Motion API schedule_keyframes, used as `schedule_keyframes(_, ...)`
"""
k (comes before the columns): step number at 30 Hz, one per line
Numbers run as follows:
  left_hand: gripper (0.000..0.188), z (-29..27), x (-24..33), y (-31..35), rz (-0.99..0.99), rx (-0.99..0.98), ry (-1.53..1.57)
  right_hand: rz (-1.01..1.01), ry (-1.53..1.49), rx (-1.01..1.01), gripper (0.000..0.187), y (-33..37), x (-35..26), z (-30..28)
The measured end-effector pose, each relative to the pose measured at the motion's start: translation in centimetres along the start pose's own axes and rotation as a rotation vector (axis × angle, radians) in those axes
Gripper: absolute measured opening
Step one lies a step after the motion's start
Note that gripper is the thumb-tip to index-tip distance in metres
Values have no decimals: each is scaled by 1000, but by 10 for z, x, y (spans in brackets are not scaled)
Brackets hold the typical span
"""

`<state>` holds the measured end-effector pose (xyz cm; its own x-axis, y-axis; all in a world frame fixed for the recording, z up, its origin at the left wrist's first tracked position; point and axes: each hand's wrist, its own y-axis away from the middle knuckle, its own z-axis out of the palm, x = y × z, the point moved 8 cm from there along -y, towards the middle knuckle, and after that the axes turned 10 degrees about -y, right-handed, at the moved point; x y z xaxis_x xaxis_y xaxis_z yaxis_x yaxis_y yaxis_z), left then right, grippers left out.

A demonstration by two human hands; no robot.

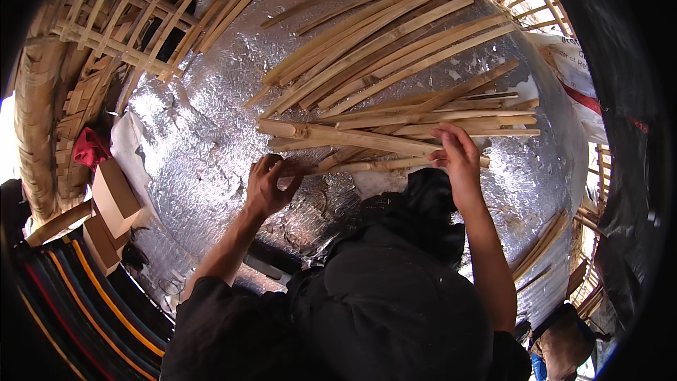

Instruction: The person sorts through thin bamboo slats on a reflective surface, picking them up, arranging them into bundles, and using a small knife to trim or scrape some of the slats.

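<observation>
Several split bamboo strips lie in a loose heap in front of me. The nearest bamboo strip (384,166) runs crosswise between my hands. My left hand (268,187) is at its left end, fingers curled and thumb lower down; the exact grip is partly hidden. Toward the strip's right end, my right hand (457,162) has its thumb and forefinger closed at the strip, with the other fingers raised. Just beyond, a wider bamboo strip (345,136) slants across the heap, its right end beside my right fingers.
Farther off lies a row of long bamboo strips (381,49) on the silvery foil sheet (190,148). Woven bamboo lattice (134,21) stands at the far left, above a cardboard box (115,197) and a striped cloth (92,303). More strips (539,247) lie at the right.
</observation>
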<state>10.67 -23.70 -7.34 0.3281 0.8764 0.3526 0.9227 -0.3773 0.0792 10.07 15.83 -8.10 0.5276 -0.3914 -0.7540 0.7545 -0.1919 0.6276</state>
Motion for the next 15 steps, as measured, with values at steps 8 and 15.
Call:
schedule_keyframes(8, 65, -7, -29, -18, -228, 124, -78, -798, 1238, -165, 38, 35, -14, 56)
schedule_keyframes(15, 54, 11, -30, -26, -171, 17, 127, -722, 1120, -274, 31, 39, 9, 38)
